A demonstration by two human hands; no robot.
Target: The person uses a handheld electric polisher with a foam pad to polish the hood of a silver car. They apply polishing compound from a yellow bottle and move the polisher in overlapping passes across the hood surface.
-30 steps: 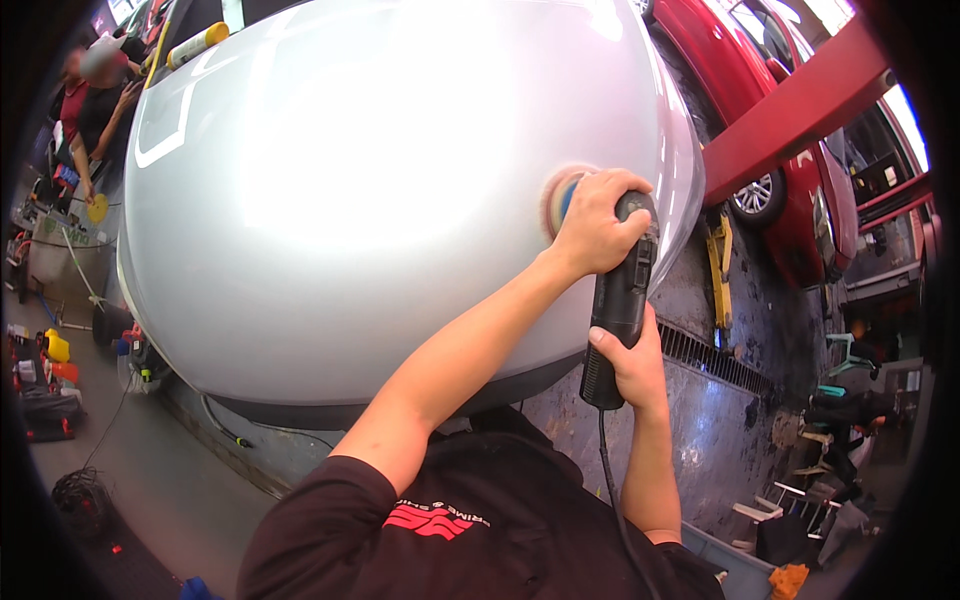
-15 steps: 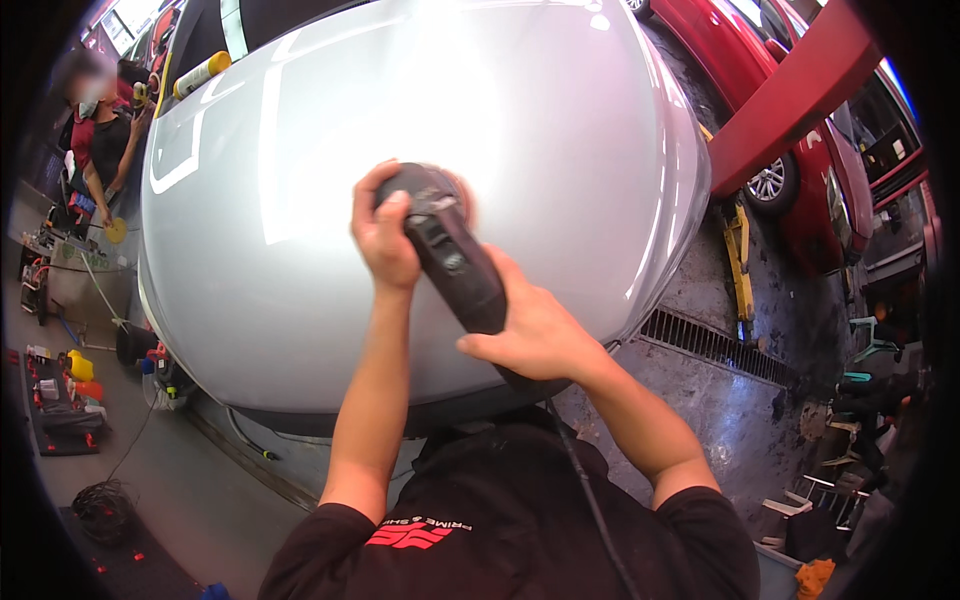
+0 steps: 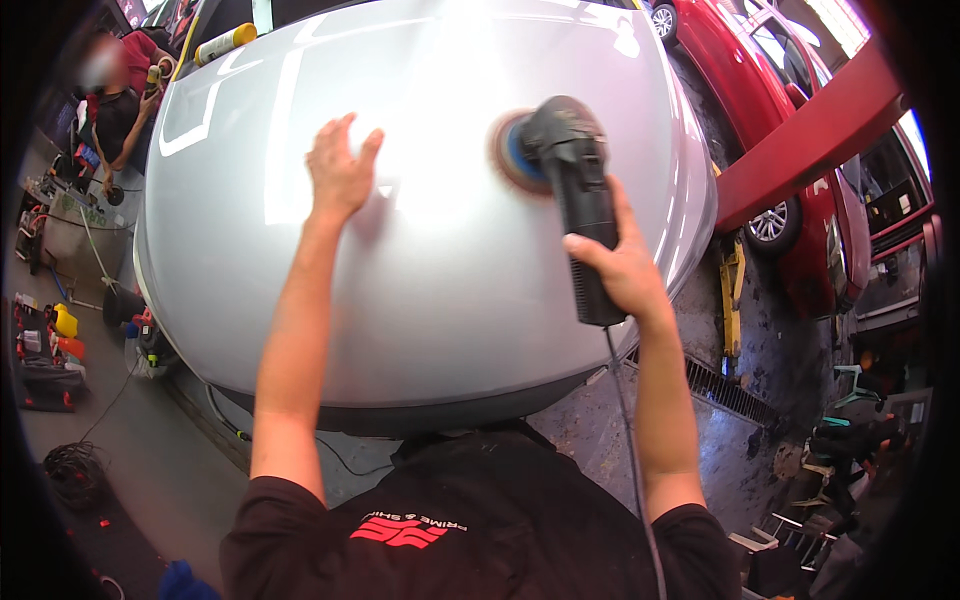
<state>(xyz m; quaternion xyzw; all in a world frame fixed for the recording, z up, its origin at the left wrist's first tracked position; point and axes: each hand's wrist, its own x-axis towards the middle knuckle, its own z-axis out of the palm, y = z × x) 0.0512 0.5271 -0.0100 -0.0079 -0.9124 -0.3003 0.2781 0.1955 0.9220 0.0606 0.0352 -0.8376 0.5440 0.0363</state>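
Observation:
A black corded car polisher (image 3: pixel 580 190) is tilted up off the silver car hood (image 3: pixel 450 320), its round pad with a blue backing (image 3: pixel 520 155) facing left and blurred at the rim. My right hand (image 3: pixel 628 265) is wrapped round the polisher's body, thumb across the top. My left hand (image 3: pixel 340 170) is free of the tool, fingers apart, over the hood's left half; whether it touches the paint I cannot tell. The power cord (image 3: pixel 628 430) runs from the polisher's rear end down past my right arm.
A yellow-and-white bottle (image 3: pixel 226 44) lies at the hood's far left edge. Another person (image 3: pixel 120 110) works at the left, holding a tool. On the right stand a red lift post (image 3: pixel 810 140) and a red car (image 3: pixel 740 60). A floor grate (image 3: pixel 725 395) and coiled cable (image 3: pixel 75 475) lie below.
My left hand has let go of the polisher's head and moved left. My right hand has swung the polisher to the right and turned its pad toward the left.

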